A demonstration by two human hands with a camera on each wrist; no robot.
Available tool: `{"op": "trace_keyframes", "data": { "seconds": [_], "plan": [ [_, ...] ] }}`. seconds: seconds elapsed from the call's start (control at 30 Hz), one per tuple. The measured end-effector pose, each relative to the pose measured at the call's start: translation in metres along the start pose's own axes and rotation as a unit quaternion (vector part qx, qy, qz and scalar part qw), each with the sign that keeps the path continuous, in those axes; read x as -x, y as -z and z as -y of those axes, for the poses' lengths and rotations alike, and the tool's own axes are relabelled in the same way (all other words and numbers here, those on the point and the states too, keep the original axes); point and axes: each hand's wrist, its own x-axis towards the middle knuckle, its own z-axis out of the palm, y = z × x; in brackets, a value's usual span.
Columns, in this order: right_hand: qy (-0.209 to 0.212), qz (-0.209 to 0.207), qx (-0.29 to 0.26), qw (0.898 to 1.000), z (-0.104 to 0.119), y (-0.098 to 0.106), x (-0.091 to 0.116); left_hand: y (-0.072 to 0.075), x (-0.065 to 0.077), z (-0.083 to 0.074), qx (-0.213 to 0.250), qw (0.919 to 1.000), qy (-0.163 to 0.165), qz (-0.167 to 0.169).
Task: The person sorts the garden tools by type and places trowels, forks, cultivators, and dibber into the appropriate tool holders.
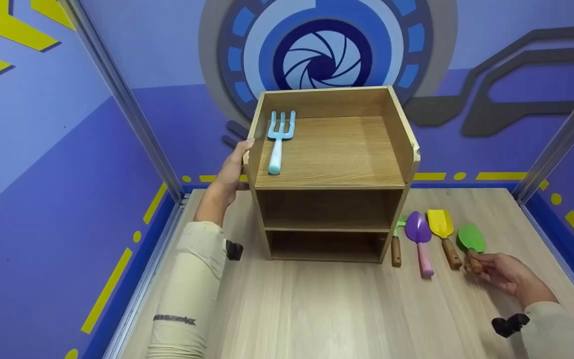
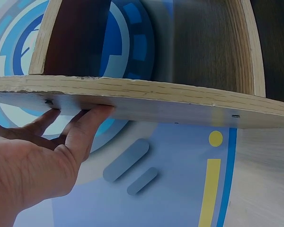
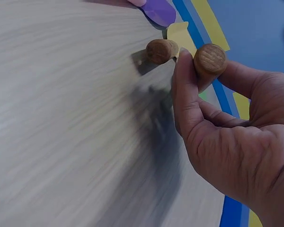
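Observation:
On the right of the head view, my right hand [image 1: 508, 274] pinches the brown wooden handle of a green toy trowel [image 1: 471, 237]. The handle's round end shows between thumb and fingers in the right wrist view, where the hand [image 3: 241, 137] hides most of the trowel. My left hand [image 1: 229, 172] touches the outer left side of a wooden shelf unit [image 1: 329, 187]. Seen from the left wrist, that hand [image 2: 42, 161] has its fingertips against the side panel and holds nothing. A light blue hand fork [image 1: 278, 142] lies on the shelf's top board, at the left.
Right of the shelf, a yellow shovel [image 1: 440, 224], a purple trowel [image 1: 418, 228] with a pink handle and a partly hidden green-headed tool with a wooden handle [image 1: 396, 252] lie on the table [image 1: 317, 309]. Blue patterned walls [image 1: 182, 124] stand around it.

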Motion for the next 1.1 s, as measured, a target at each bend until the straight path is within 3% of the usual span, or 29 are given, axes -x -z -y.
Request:
{"op": "trace_keyframes", "data": {
  "seconds": [0.3, 0.63, 1.0, 1.1],
  "plan": [
    [0.002, -0.019, 0.03, 0.999, 0.012, -0.011, 0.005, 0.0, -0.001, 0.002, 0.001, 1.0, -0.003, -0.001],
    [0.06, 0.032, 0.062, 0.996, 0.026, -0.028, 0.014, -0.001, 0.0, 0.003, 0.004, 1.0, -0.001, -0.002],
    [0.112, 0.007, 0.127, 0.985, 0.041, -0.054, 0.019, 0.001, -0.002, 0.001, 0.017, 0.9998, -0.002, 0.005],
    [0.108, -0.003, 0.14, 0.984, 0.046, -0.062, 0.021, 0.001, -0.002, 0.002, 0.013, 0.9999, -0.002, 0.005]
  ]
}}
